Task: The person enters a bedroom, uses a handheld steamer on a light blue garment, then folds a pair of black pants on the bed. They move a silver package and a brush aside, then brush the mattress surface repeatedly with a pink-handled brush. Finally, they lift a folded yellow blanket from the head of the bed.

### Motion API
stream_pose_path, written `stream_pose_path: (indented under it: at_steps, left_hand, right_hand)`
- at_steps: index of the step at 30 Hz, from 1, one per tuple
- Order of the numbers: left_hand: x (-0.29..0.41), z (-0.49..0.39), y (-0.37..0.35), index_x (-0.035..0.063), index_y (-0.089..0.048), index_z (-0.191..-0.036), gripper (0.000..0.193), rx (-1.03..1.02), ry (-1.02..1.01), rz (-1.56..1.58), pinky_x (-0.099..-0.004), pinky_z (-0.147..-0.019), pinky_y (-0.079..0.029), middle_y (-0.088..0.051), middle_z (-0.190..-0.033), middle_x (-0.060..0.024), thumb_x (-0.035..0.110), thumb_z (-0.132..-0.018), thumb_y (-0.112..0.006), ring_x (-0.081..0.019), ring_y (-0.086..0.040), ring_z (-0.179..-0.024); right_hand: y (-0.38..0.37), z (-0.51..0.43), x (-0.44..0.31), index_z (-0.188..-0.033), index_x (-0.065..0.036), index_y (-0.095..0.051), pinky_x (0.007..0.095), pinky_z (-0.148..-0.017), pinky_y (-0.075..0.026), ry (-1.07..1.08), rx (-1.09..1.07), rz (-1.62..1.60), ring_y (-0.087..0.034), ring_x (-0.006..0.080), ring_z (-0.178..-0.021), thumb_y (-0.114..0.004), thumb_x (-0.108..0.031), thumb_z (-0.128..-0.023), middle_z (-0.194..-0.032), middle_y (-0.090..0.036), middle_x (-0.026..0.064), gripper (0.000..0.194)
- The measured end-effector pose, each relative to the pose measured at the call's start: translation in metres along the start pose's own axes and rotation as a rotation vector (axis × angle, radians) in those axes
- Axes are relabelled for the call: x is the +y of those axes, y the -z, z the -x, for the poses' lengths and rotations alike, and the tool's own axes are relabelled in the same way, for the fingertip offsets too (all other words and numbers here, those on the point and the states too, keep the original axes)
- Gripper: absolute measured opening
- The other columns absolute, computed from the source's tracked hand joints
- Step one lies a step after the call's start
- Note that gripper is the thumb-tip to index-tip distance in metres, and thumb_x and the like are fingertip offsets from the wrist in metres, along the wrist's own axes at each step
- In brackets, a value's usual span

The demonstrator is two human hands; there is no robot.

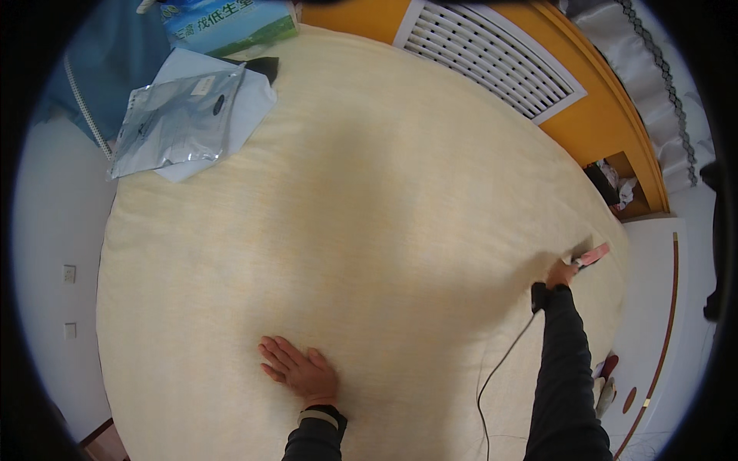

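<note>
A pale yellow sheet (369,230) covers the bed before me. Palm down on it at the lower middle lies my left hand (305,371), holding nothing, with its fingers extended and the thumb apart. Out at the right side of the bed, my right hand (561,273) grips a small handled tool with a pink head (595,254), perhaps a brush. Its pink end points away from me, near the bed's right edge. My fingers hide most of the handle. At my right wrist sits a black device (538,297) with a thin cable (490,374) trailing down the sheet.
Clear plastic packaging (179,124) and white sheets lie at the bed's far left corner, beside a blue-green printed box (230,26). A wooden headboard with a white slatted vent (490,55) borders the far side. A white cabinet (651,322) stands at the right.
</note>
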State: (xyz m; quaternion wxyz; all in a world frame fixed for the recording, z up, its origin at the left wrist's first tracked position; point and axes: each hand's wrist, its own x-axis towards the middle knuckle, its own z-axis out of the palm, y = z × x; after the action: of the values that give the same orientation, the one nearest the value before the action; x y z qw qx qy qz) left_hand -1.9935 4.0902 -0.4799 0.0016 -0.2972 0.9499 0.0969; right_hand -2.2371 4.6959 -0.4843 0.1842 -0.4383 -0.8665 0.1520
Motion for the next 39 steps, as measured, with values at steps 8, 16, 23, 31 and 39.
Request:
stream_pose_path:
  at_steps: [8,16,23,31,39]
  left_hand:
    - [-0.002,0.003,-0.013,-0.0069,-0.018,-0.157,0.068,0.053,-0.011,-0.070,-0.0575,-0.122,-0.002,-0.013,-0.167,-0.0256,0.029,-0.103,-0.040,-0.0394,-0.009,-0.156]
    - [-0.005,0.004,-0.012,-0.0055,-0.018,-0.158,0.066,0.054,-0.009,-0.019,-0.0558,-0.123,-0.003,-0.015,-0.167,-0.0235,0.026,-0.103,-0.040,-0.0395,-0.010,-0.156]
    - [-0.002,0.004,-0.011,-0.0090,-0.020,-0.155,0.071,0.035,-0.005,-0.003,-0.0598,-0.122,-0.003,-0.014,-0.166,-0.0270,0.028,-0.100,-0.045,-0.0426,-0.009,-0.155]
    - [-0.005,0.003,-0.016,-0.0128,-0.027,-0.151,0.073,0.083,-0.050,-0.011,-0.0634,-0.120,-0.004,-0.019,-0.162,-0.0324,0.027,-0.095,-0.053,-0.0481,-0.012,-0.153]
    - [-0.004,0.009,-0.014,-0.0105,-0.027,-0.152,0.071,0.066,-0.027,0.013,-0.0596,-0.121,-0.003,-0.018,-0.164,-0.0297,0.030,-0.098,-0.050,-0.0443,-0.010,-0.154]
  right_hand:
    - [-0.058,0.201,-0.284,-0.148,-0.013,-0.043,0.0270,-0.045,-0.042,0.199,-1.218,-0.942,-0.046,0.0113,-0.048,-0.052,-0.013,-0.101,-0.065,-0.045,-0.0022,0.048]
    - [0.056,0.283,-0.189,-0.153,-0.030,-0.029,0.0281,-0.046,-0.040,-0.341,-0.586,-1.210,-0.043,0.0098,-0.056,-0.043,-0.023,-0.106,-0.072,-0.043,-0.0024,0.050]
    - [0.024,0.441,-0.192,-0.122,-0.014,-0.049,0.0293,-0.042,-0.042,-0.214,-1.318,-1.035,-0.050,0.0144,-0.046,-0.045,-0.041,-0.108,-0.064,-0.051,0.0007,0.031]
    - [0.089,0.453,-0.135,-0.159,-0.007,-0.019,0.0293,-0.050,-0.046,-0.061,-1.002,-0.757,-0.047,0.0105,-0.059,-0.047,-0.013,-0.105,-0.078,-0.045,0.0010,0.061]
    - [0.029,0.472,-0.125,-0.153,-0.006,-0.020,0.0451,-0.063,-0.053,0.309,-0.598,-0.382,-0.065,0.0305,-0.070,-0.044,-0.019,-0.105,-0.091,-0.063,0.0154,0.055]
